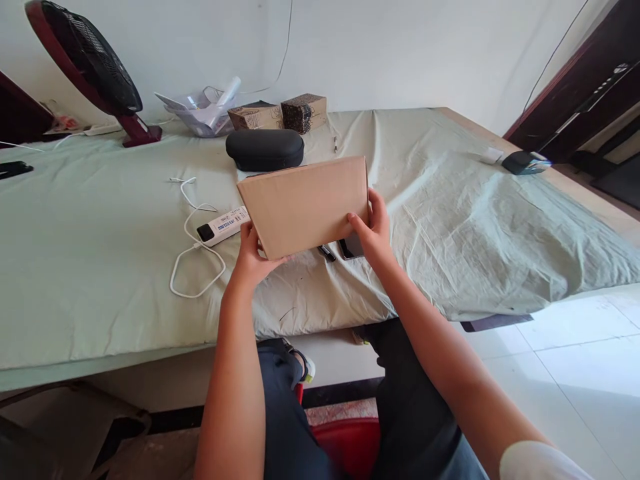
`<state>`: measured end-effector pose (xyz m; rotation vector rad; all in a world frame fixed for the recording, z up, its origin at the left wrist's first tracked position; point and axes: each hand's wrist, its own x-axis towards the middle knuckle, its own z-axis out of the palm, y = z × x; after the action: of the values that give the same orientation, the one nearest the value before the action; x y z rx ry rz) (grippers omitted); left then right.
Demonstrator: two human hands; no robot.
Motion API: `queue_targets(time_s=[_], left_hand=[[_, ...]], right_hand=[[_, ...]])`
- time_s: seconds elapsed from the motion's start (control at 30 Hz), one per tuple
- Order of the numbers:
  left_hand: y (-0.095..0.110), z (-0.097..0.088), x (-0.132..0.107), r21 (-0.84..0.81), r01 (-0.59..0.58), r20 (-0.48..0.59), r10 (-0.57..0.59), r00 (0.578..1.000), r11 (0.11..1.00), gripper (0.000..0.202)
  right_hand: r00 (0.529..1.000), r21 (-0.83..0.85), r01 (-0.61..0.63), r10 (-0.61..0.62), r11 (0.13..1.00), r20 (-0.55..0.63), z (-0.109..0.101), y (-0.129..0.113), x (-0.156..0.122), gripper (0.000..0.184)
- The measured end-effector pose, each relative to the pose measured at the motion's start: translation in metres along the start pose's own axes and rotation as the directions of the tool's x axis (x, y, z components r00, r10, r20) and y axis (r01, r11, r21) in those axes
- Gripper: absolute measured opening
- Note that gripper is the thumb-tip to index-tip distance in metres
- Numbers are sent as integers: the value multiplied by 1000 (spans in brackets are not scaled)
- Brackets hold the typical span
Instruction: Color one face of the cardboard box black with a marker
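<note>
A plain brown cardboard box (307,210) is held up between both hands, tilted above the cloth-covered table (115,267). My left hand (253,260) grips its lower left corner, with some fingers hidden behind and beneath it. On the right edge, my right hand (373,230) has its thumb on the front face and its fingers behind. Partly hidden under the box are a dark flat object (351,247), perhaps a phone, and a small black object (327,253). To its left lies a white power strip (227,225).
Behind the box sits a black hard case (265,149). Along the wall stand a fan (90,63), a clear plastic basket (203,117) and two small cartons (304,112). A white cable (175,273) curls on the left; a dark item (525,163) lies far right.
</note>
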<state>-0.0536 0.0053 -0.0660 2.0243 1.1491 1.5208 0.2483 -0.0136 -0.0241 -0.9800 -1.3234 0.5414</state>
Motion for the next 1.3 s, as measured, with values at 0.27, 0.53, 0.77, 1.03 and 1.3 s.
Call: queue_targets(time_s=[0.27,0.53,0.77,1.03,1.3], left_hand=[[7,-2,-3,-109,191,111,-179,977,975,75],[0,-4,3,164,27,-141,-4,990,986,55],[-2,-5,-1,135,16,-67,-7,998,991,74],[-1,9,-5,-187,119,96,-102,990,975,115],[12,11,9,-296,100,-124,-142,982,950,88]], right_hand=[[999,89,-14,10,996,45,-1,0,3,76],[999,55,-45,44,997,7,5,-11,-3,67],[996,14,-78,77,997,34,5,-11,-3,66],[997,35,-34,32,999,64,0,-3,1,71],[992,122,-62,48,991,116,10,-10,-5,76]])
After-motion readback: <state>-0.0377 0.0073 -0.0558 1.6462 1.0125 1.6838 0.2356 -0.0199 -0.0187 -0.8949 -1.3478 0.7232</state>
